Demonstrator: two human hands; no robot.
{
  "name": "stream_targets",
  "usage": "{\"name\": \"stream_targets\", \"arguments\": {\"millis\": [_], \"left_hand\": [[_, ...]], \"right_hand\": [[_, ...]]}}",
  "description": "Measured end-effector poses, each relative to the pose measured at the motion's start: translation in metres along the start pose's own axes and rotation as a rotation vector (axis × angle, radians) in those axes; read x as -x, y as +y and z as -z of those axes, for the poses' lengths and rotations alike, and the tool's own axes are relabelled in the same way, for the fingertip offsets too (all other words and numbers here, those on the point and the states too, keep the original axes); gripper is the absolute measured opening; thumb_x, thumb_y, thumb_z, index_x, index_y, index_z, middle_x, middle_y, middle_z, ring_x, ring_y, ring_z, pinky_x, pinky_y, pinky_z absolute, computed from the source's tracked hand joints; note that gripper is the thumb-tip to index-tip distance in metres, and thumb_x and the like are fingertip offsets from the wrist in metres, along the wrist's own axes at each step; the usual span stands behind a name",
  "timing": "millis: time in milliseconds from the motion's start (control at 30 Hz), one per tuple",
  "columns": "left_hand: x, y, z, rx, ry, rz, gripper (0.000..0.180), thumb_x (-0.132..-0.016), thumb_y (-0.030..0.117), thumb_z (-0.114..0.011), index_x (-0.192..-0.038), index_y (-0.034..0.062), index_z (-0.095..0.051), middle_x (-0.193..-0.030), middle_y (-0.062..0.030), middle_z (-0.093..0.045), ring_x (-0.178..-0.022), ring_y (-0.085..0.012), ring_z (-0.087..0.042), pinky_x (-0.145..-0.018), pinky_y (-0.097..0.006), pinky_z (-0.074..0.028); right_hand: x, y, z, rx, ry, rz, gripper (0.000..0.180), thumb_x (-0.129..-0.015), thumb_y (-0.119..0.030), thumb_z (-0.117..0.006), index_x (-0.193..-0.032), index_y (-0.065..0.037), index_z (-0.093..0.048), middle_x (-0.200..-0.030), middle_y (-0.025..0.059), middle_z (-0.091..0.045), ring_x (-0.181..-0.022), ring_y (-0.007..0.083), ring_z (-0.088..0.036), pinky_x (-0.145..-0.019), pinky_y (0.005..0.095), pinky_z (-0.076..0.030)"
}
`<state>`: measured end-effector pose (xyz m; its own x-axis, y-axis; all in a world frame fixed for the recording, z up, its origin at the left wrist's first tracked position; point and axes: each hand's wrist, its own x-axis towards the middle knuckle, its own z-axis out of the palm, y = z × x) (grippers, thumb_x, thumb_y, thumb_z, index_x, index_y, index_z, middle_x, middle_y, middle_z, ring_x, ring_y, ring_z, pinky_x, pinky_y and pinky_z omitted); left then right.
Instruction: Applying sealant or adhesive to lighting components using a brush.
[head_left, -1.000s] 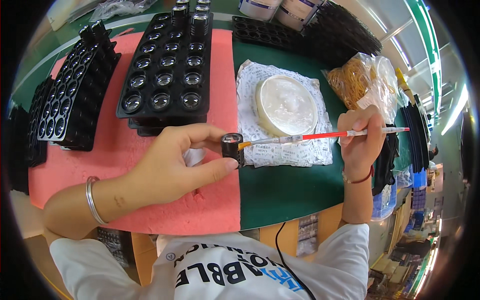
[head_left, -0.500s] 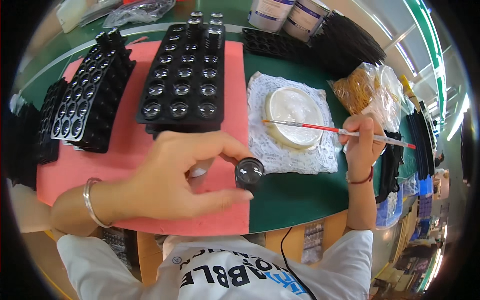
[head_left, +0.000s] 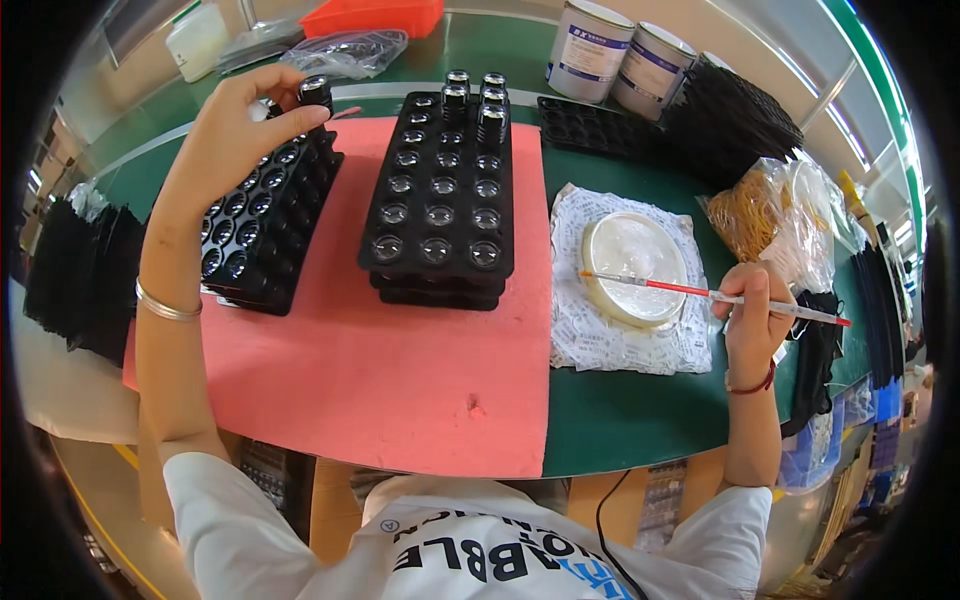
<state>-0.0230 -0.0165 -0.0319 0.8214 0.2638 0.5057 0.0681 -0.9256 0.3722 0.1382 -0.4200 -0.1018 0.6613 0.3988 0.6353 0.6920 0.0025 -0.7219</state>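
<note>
Left hand (head_left: 235,130): thumb and fingers pinched around black cylindrical barrel with clear glass top (head_left: 315,93), at far end of left black plastic lens tray (head_left: 285,260); contact unclear. Middle: second black plastic lens tray (head_left: 430,272) on pink foam mat (head_left: 380,390). Right: slim red-and-silver brush (head_left: 665,286) over round white dish (head_left: 640,318); right hand (head_left: 760,312), fingers curled round handle.

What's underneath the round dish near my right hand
Under the round dish lies a white printed sheet or packet, showing all around it, on the green tabletop. Its middle, directly beneath the dish, is covered and can't be seen.
</note>
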Motion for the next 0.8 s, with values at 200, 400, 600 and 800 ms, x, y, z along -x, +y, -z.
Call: {"name": "stream_targets", "arguments": {"millis": [200, 400, 600, 800], "left_hand": [[-0.007, -0.035, 0.010, 0.094, 0.008, 0.110, 0.027, -0.074, 0.019, -0.065, -0.087, -0.0039, -0.057, -0.077, -0.0030, -0.058, -0.075, -0.0083, -0.051, -0.072, -0.023, -0.039], [-0.003, -0.023, 0.015, -0.033, -0.118, 0.348, 0.028, -0.071, 0.019, -0.067, -0.086, -0.0041, -0.058, -0.075, -0.0032, -0.059, -0.074, -0.0089, -0.052, -0.070, -0.024, -0.040], [0.000, -0.050, 0.002, 0.075, -0.158, 0.215, 0.026, -0.071, 0.017, -0.067, -0.085, -0.0043, -0.059, -0.075, -0.0033, -0.059, -0.071, -0.0085, -0.052, -0.070, -0.024, -0.041], [-0.004, -0.045, 0.002, 0.015, -0.189, 0.237, 0.026, -0.070, 0.018, -0.067, -0.076, -0.0044, -0.056, -0.063, -0.0005, -0.051, -0.062, -0.0078, -0.044, -0.059, -0.024, -0.037]], "right_hand": [[0.000, -0.001, 0.000, 0.004, 0.003, -0.003, 0.033, -0.090, -0.021, -0.044, -0.065, 0.000, -0.053, -0.058, 0.0056, -0.053, -0.044, 0.0069, -0.050, -0.042, 0.0171, -0.036], [-0.001, -0.001, 0.001, 0.046, -0.007, 0.022, 0.033, -0.090, -0.020, -0.045, -0.065, 0.000, -0.053, -0.057, 0.0050, -0.054, -0.044, 0.0063, -0.050, -0.042, 0.0167, -0.036], [-0.001, -0.004, -0.001, 0.048, -0.031, 0.049, 0.033, -0.090, -0.020, -0.044, -0.065, 0.000, -0.053, -0.055, 0.0048, -0.053, -0.044, 0.0059, -0.049, -0.042, 0.0164, -0.035], [-0.001, -0.005, -0.001, 0.064, -0.037, 0.054, 0.033, -0.090, -0.019, -0.044, -0.065, 0.000, -0.053, -0.055, 0.0048, -0.053, -0.044, 0.0059, -0.048, -0.041, 0.0167, -0.035]]}}
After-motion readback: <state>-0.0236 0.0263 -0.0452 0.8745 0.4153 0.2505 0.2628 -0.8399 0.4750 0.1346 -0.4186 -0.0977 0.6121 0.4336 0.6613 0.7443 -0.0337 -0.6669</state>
